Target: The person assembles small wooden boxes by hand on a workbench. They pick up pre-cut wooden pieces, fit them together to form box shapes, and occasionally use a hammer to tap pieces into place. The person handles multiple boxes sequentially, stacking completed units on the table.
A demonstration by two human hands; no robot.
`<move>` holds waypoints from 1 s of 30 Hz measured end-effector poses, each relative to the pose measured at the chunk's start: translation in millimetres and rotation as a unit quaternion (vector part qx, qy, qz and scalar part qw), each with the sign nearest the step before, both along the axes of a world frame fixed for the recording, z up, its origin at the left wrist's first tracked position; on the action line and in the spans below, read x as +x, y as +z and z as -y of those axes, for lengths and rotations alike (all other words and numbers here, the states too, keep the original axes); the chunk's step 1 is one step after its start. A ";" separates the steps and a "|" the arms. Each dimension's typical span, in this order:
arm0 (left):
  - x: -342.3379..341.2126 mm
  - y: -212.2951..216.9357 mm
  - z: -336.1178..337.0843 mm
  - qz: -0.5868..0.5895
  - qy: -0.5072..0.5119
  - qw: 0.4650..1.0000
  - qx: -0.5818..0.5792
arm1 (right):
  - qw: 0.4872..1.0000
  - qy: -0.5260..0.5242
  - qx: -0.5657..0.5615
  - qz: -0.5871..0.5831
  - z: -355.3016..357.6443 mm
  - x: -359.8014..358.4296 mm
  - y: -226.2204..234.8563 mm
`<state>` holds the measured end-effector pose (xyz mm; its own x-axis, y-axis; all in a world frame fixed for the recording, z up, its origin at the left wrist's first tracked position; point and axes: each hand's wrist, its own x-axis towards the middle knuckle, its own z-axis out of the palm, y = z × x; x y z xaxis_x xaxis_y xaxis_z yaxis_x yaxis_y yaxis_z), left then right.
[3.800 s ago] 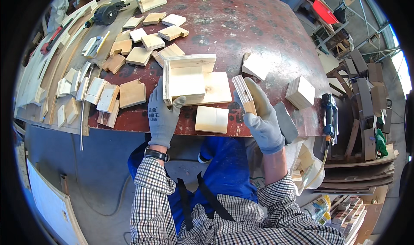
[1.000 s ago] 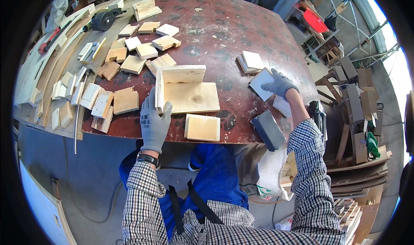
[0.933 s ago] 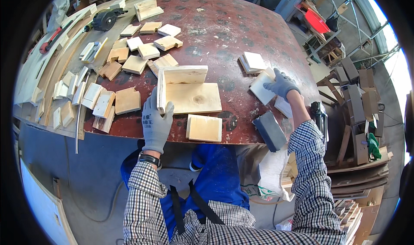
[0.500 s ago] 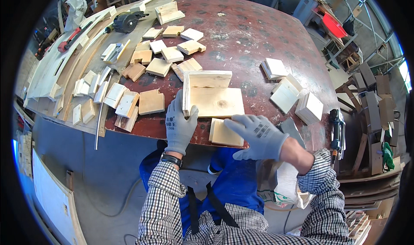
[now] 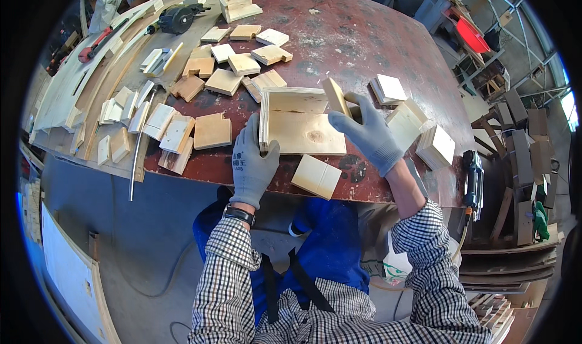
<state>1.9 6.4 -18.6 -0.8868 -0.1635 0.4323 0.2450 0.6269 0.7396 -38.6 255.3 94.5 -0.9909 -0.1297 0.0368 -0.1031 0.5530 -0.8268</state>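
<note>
A partly built plywood box [image 5: 306, 136], with a base, a back wall and a left wall, rests on the dark red table near its front edge. My gloved left hand [image 5: 253, 165] grips its left wall, thumb at the front corner and fingers along the outside. Pinched in my gloved right hand [image 5: 368, 135] is a small wooden board [image 5: 335, 98], held upright and tilted at the box's open right end. Whether the board touches the box I cannot tell. In front of the box lies a square wooden block [image 5: 316, 177], close to the table edge.
Many loose wooden blocks [image 5: 223, 81] spread over the table's left half. Several more blocks [image 5: 436, 147] lie to the right. A black power tool [image 5: 473, 183] hangs by the right edge. A circular saw [image 5: 177, 19] and a metal rod [image 5: 134, 162] lie left.
My right hand has taken a board from beside the front edge and lifted it up to the box's right end. One block remains there, turned slightly. My left hand stays on the box.
</note>
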 end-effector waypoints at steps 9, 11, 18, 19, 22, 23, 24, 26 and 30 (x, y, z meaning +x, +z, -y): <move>1.2 -1.0 -0.5 -0.002 -0.004 1.000 0.000 | 0.889 0.198 0.380 -0.164 0.4 81.9 -22.5; 0.6 -1.7 -2.5 -0.004 -0.008 1.000 0.001 | 0.898 0.184 0.355 -0.185 2.5 93.2 -36.4; 0.2 -2.2 2.4 -0.004 -0.004 1.000 0.002 | 0.920 0.153 0.329 -0.145 11.4 92.3 -37.8; -0.3 -1.1 1.7 -0.003 -0.003 1.000 0.001 | 0.929 0.148 0.305 -0.150 7.6 89.4 -37.1; 1.5 1.1 -1.2 -0.007 -0.002 1.000 -0.024 | 0.969 0.108 0.187 -0.124 4.5 82.4 -31.5; 1.7 1.4 0.1 -0.001 0.000 1.000 -0.021 | 0.976 0.091 0.157 -0.120 6.6 79.0 -26.9; 0.2 2.2 0.1 0.004 -0.002 1.000 -0.018 | 0.977 0.085 0.173 -0.088 12.5 76.1 -17.5; -0.7 0.4 1.6 0.024 -0.003 1.000 -0.004 | 0.978 0.115 0.151 -0.091 14.4 72.7 -16.3; -0.1 -1.9 0.3 -0.011 0.012 1.000 -0.012 | 0.981 0.058 0.079 -0.170 30.6 63.0 -23.1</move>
<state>1.9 6.1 -20.5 -0.8726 -0.1738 0.4564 0.2462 0.6505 0.7185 24.4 224.7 71.4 -0.9032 -0.2707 0.3330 -0.4272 0.6404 -0.6382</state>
